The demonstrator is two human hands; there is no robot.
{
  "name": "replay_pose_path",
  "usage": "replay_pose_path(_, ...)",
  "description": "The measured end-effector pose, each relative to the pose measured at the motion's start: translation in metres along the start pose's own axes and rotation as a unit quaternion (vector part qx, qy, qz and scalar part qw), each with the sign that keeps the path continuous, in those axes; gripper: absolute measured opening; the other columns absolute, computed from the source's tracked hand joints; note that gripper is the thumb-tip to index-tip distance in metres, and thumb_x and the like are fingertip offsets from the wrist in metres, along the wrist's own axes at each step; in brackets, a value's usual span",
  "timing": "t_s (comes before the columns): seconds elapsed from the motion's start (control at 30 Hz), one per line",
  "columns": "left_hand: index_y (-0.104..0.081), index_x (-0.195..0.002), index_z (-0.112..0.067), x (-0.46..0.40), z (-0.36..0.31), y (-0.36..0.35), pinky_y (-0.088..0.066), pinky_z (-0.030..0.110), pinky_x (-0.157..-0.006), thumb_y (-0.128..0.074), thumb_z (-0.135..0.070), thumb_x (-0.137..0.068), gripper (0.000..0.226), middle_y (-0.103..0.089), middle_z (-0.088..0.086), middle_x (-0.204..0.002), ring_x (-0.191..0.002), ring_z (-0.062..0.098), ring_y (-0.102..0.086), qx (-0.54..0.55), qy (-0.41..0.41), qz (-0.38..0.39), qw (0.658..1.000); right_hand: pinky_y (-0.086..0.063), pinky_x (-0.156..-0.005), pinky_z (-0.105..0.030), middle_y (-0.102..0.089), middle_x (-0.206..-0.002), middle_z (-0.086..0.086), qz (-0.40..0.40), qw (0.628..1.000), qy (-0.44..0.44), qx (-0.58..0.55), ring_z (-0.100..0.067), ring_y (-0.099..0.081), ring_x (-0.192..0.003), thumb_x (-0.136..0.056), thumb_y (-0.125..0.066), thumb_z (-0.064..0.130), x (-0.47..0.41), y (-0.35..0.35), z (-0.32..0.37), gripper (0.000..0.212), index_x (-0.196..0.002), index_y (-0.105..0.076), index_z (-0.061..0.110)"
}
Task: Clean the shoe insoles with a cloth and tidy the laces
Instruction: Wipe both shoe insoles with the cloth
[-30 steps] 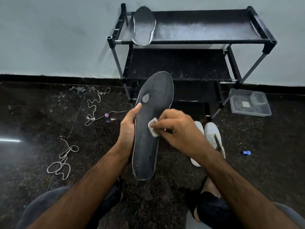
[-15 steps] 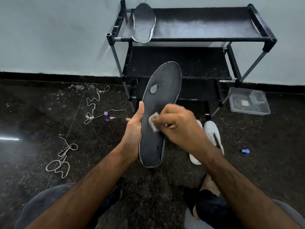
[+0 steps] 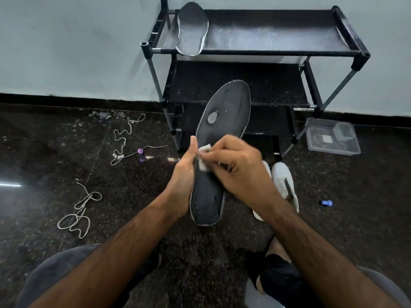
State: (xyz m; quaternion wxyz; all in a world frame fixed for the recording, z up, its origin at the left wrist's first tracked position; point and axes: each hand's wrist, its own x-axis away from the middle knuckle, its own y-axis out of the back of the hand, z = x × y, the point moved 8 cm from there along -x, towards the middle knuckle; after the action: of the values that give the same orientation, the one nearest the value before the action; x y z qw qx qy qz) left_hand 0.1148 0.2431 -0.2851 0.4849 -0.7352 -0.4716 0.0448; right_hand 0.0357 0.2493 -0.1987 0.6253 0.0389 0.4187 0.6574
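Note:
A long dark grey insole (image 3: 224,121) with a pale worn spot stands upright in front of me. My left hand (image 3: 183,174) grips its left edge near the middle, thumb up along the rim. My right hand (image 3: 235,170) pinches a small white cloth (image 3: 203,162) and presses it onto the insole's middle. A second grey insole (image 3: 192,27) lies on the top shelf of the black shoe rack (image 3: 266,52). Two white laces lie on the floor at left, one near the rack (image 3: 121,141), one closer to me (image 3: 79,215). White shoes (image 3: 284,183) sit behind my right wrist.
A clear plastic container (image 3: 332,137) sits on the floor right of the rack. A small blue object (image 3: 326,203) lies at right, a small purple one (image 3: 140,151) by the far lace. My knees fill the bottom of the view. The floor is dark speckled stone.
The insole has been lifted higher and tilted a little to the right. My right hand with the cloth has slid leftwards across its middle toward my left thumb.

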Motion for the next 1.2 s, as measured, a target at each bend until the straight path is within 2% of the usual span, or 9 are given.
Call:
replay_pose_path(0.1,-0.045,-0.146,-0.002,0.002,-0.009,0.002,-0.029,0.041,-0.121,-0.027,-0.067,-0.101,0.081,-0.05,0.021,-0.148,-0.14,0.031,-0.046,-0.04,0.008,0.007,0.999,-0.054,-0.071,-0.039,-0.067,-0.087,-0.002,0.121,0.991,0.042,-0.047,-0.015,-0.065,-0.082,-0.091,-0.077,0.012,0.005,-0.019,0.016,0.007,-0.096,-0.082,0.01)
replay_pose_path(0.3,-0.054,-0.136,-0.005,-0.002,0.002,0.0,-0.052,0.038,-0.102,-0.036,-0.057,-0.102,0.065,-0.063,0.02,-0.127,-0.119,0.029,-0.062,-0.004,0.014,0.01,1.0,-0.052,-0.072,-0.045,-0.067,-0.087,0.001,-0.021,0.998,-0.019,0.053,-0.019,-0.065,-0.08,-0.09,-0.077,0.015,-0.002,0.006,-0.01,0.006,-0.094,-0.082,0.014)
replay_pose_path(0.4,-0.054,-0.141,-0.003,-0.002,-0.009,0.004,-0.042,0.043,-0.114,-0.03,-0.063,-0.101,0.076,-0.055,0.022,-0.142,-0.137,0.034,-0.049,-0.014,0.012,0.001,1.0,-0.053,-0.072,-0.034,-0.066,-0.086,0.0,0.134,0.99,0.029,-0.02,-0.011,-0.063,-0.08,-0.089,-0.079,0.014,0.007,-0.023,0.009,0.004,-0.09,-0.083,0.012)
replay_pose_path(0.47,-0.058,-0.137,-0.004,-0.002,-0.018,0.008,-0.046,0.042,-0.11,-0.024,-0.065,-0.101,0.078,-0.059,0.019,-0.14,-0.133,0.032,-0.054,-0.022,-0.007,-0.009,1.0,-0.053,-0.072,-0.035,-0.065,-0.087,0.001,0.197,0.979,0.043,-0.032,-0.01,-0.063,-0.08,-0.089,-0.08,0.016,0.01,-0.03,0.013,0.004,-0.092,-0.082,0.014)
replay_pose_path(0.67,-0.059,-0.135,-0.004,0.0,-0.007,-0.002,-0.048,0.037,-0.104,-0.037,-0.052,-0.102,0.062,-0.065,0.017,-0.124,-0.111,0.025,-0.065,-0.033,-0.002,-0.005,0.999,-0.054,-0.07,-0.045,-0.064,-0.087,0.002,-0.016,0.994,-0.045,0.101,-0.019,-0.062,-0.081,-0.091,-0.077,0.018,-0.001,0.012,-0.023,0.011,-0.101,-0.081,0.016)
replay_pose_path(0.87,-0.057,-0.138,-0.005,0.001,-0.014,0.006,-0.051,0.039,-0.104,-0.033,-0.053,-0.104,0.063,-0.059,0.019,-0.139,-0.127,0.031,-0.059,-0.027,-0.018,-0.023,0.999,-0.054,-0.067,-0.03,-0.063,-0.082,0.006,0.138,0.99,-0.01,-0.015,-0.006,-0.06,-0.072,-0.087,-0.082,0.015,0.002,-0.012,-0.002,0.008,-0.094,-0.083,0.018)
replay_pose_path(0.97,-0.062,-0.132,-0.007,0.001,-0.012,0.006,-0.053,0.037,-0.101,-0.035,-0.049,-0.104,0.057,-0.067,0.016,-0.128,-0.115,0.026,-0.065,-0.057,-0.018,-0.04,0.997,-0.056,-0.07,-0.043,-0.064,-0.082,0.005,0.052,0.996,-0.05,0.047,-0.012,-0.064,-0.072,-0.086,-0.082,0.017,-0.001,0.005,-0.021,0.009,-0.095,-0.082,0.02)
replay_pose_path(1.07,-0.066,-0.127,-0.008,0.0,-0.013,0.004,-0.055,0.035,-0.098,-0.04,-0.044,-0.103,0.051,-0.069,0.014,-0.124,-0.109,0.023,-0.068,-0.064,-0.026,-0.038,0.997,-0.056,-0.07,-0.044,-0.064,-0.083,0.003,-0.012,0.994,-0.076,0.072,-0.016,-0.063,-0.074,-0.088,-0.08,0.019,-0.001,0.02,-0.028,0.009,-0.096,-0.081,0.018)
replay_pose_path(1.2,-0.049,-0.142,0.0,-0.001,-0.019,0.006,-0.049,0.039,-0.107,-0.027,-0.052,-0.106,0.068,-0.055,0.019,-0.144,-0.133,0.031,-0.054,-0.034,-0.029,-0.026,0.999,-0.049,-0.069,-0.019,-0.064,-0.083,0.005,0.18,0.983,-0.008,-0.016,-0.004,-0.06,-0.073,-0.086,-0.082,0.014,0.007,-0.016,0.001,0.008,-0.094,-0.083,0.017)
